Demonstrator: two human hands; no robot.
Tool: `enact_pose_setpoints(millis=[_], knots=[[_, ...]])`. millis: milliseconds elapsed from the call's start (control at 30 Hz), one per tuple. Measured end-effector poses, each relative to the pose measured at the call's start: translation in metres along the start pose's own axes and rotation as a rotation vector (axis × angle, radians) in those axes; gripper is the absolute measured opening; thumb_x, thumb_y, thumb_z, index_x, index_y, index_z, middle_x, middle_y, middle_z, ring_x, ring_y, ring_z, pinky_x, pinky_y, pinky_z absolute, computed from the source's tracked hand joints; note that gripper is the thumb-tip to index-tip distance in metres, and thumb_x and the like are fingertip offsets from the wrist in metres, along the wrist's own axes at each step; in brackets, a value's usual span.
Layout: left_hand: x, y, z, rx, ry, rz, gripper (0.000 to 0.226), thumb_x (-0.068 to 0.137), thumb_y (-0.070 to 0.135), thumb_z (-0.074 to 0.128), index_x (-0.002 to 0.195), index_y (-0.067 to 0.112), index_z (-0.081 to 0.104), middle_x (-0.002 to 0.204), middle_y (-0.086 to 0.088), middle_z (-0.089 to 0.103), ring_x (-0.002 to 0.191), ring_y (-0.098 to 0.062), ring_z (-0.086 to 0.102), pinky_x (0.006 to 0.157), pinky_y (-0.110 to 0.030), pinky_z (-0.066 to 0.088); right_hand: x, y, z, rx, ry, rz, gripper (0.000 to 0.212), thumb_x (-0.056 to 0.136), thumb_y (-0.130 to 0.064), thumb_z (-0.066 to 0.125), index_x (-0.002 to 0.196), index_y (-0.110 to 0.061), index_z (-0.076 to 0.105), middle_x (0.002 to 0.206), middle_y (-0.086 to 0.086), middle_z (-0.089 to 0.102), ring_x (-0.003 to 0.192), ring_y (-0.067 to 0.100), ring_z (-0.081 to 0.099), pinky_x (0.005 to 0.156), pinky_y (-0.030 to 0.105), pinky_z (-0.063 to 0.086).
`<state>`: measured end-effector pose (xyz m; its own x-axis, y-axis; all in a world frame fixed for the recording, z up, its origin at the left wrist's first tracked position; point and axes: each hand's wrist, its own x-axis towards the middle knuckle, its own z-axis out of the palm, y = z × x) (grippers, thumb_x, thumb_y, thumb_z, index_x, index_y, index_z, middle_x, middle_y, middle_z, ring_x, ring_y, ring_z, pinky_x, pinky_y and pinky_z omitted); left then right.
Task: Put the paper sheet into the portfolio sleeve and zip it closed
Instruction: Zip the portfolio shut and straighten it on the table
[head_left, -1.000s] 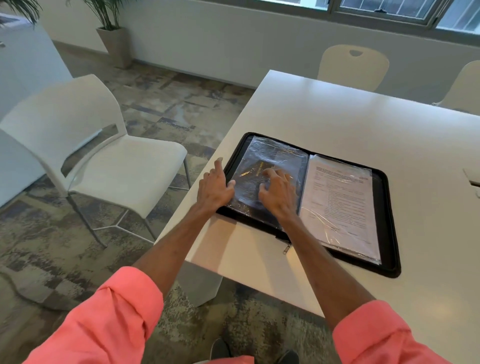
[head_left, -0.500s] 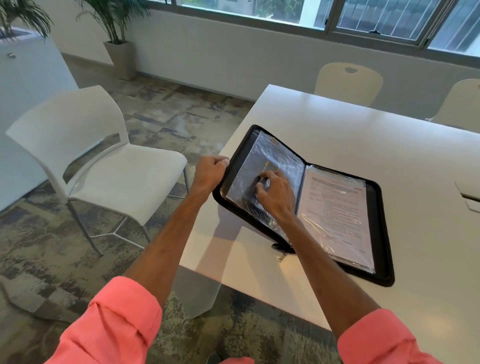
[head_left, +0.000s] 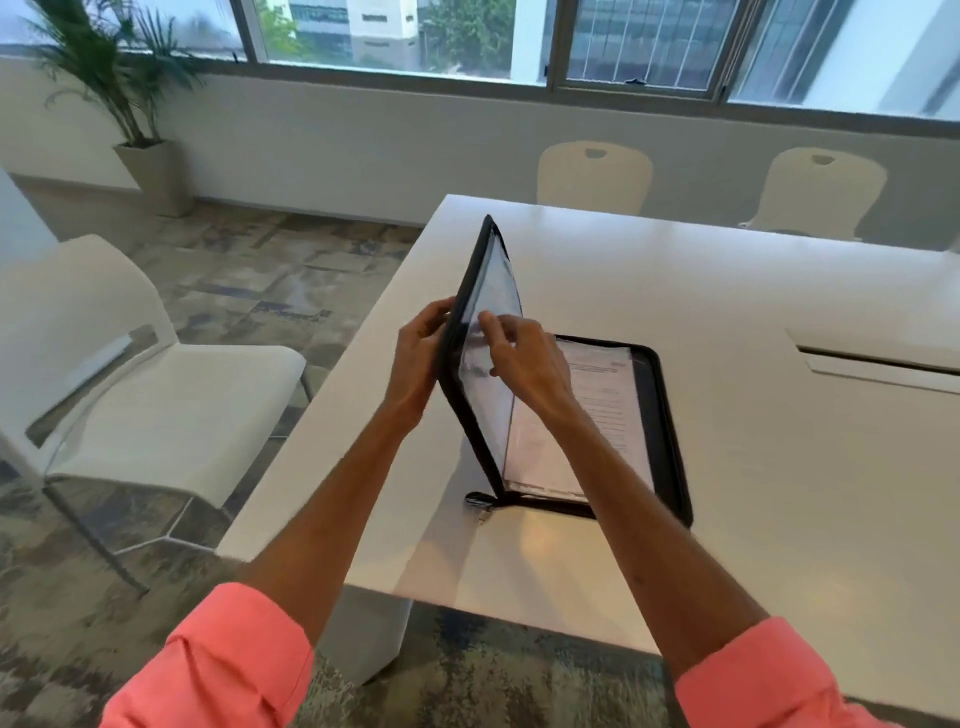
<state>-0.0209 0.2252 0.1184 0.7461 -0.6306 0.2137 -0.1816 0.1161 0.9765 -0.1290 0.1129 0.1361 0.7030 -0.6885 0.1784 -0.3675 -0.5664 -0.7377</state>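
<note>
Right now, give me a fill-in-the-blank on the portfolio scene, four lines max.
1. The portfolio's left cover is raised nearly ____.
2. The left hand grips that cover's ____ edge.
3. The paper sheet lies on the ____ half of the portfolio.
4. The zipper pull rests on the ____.

Missing: upright; outer; right; table

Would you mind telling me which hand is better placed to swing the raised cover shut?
Left: the left hand grips the upright cover's outer edge, while the right hand lies inside.
</note>
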Motion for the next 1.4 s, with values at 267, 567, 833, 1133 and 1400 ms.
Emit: enact_pose_setpoints(millis=[267,567,833,1133,1400], knots=[[-0.006,-0.021,0.097,0.287,-0.224,0.216,0.043,0.113,0.039,0.053,0.154,0.031,0.058,0.147,0.003,0.067,0.134,-0.015,0.064,0.113,-0.046,0.054,-0.004,0.042,-0.097,0.457,-0.002,0.299,0.069,0.106,-0.071,0.041,0.11,-0.012,0.077,0.103,0.008,0.082,0.079,0.024,0.081,0.068,0.037,0.066],[-0.025,-0.07,0.16,0.818,-0.516,0.284,0.061,0.116,0.054,0.024,0.173,0.036,0.02,0.181,0.009,0.017,0.168,-0.014,0.01,0.136,-0.044,0.014,-0.023,0.139,-0.146,0.498,0.052,0.562,0.018,0.095,-0.016,0.076,0.079,-0.011,0.07,0.07,0.004,0.068,0.055,0.016,0.064,0.041,0.017,0.044],[-0.033,-0.096,0.172,1.008,-0.64,0.147,0.069,0.114,0.061,0.014,0.174,0.03,-0.002,0.182,0.01,-0.006,0.167,-0.01,-0.007,0.137,-0.046,0.002,-0.036,0.193,-0.142,0.539,0.064,0.69,0.007,0.093,-0.005,0.077,0.096,0.001,0.075,0.087,0.014,0.076,0.071,0.024,0.072,0.049,0.023,0.054],[-0.041,-0.128,0.174,1.106,-0.631,0.103,0.073,0.114,0.06,0.013,0.174,0.022,-0.005,0.182,0.002,-0.01,0.167,-0.011,-0.012,0.137,-0.041,-0.006,-0.051,0.237,-0.099,0.06,0.142,0.477,0.049,0.088,-0.009,0.07,0.136,-0.006,0.06,0.129,0.013,0.067,0.118,0.032,0.065,0.099,0.041,0.056],[-0.049,-0.138,0.181,1.199,-0.585,0.131,0.07,0.116,0.054,0.012,0.174,0.019,-0.005,0.182,0.0,-0.012,0.167,-0.012,-0.014,0.136,-0.041,-0.009,-0.077,0.239,-0.043,-0.415,-0.087,0.168,0.062,0.114,-0.031,0.036,0.171,-0.011,0.022,0.181,0.01,0.013,0.168,0.025,0.007,0.135,0.047,0.005]])
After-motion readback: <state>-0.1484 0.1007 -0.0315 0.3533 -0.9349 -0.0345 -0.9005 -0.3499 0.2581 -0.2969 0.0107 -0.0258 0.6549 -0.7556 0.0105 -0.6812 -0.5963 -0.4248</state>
